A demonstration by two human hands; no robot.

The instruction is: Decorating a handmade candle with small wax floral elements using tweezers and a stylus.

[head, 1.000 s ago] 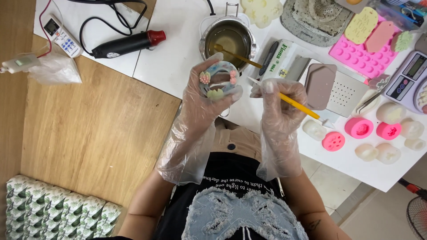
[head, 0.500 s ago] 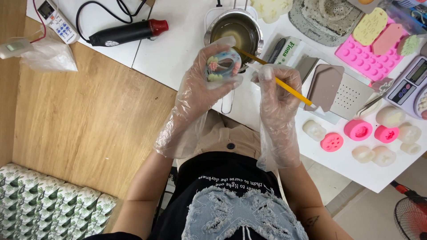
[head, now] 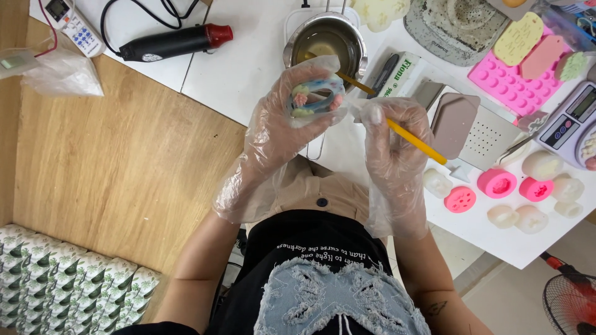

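Left hand (head: 279, 133) grips flower-decorated ring (head: 315, 96) | right hand (head: 391, 139) pinches yellow brush (head: 413, 141) | step: detailing, likely | next: steady tip contact

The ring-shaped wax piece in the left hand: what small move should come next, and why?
Probably bring the yellow brush tip onto the ring-shaped wax piece. The right hand holds the brush close beside it, its tip pointing there, while the left hand holds the piece up over the metal pot.

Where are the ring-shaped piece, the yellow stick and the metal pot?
ring-shaped piece (head: 315, 97), head view, on its front rim.
yellow stick (head: 417, 141), head view, mid shaft.
metal pot (head: 292, 46), head view, left rim.
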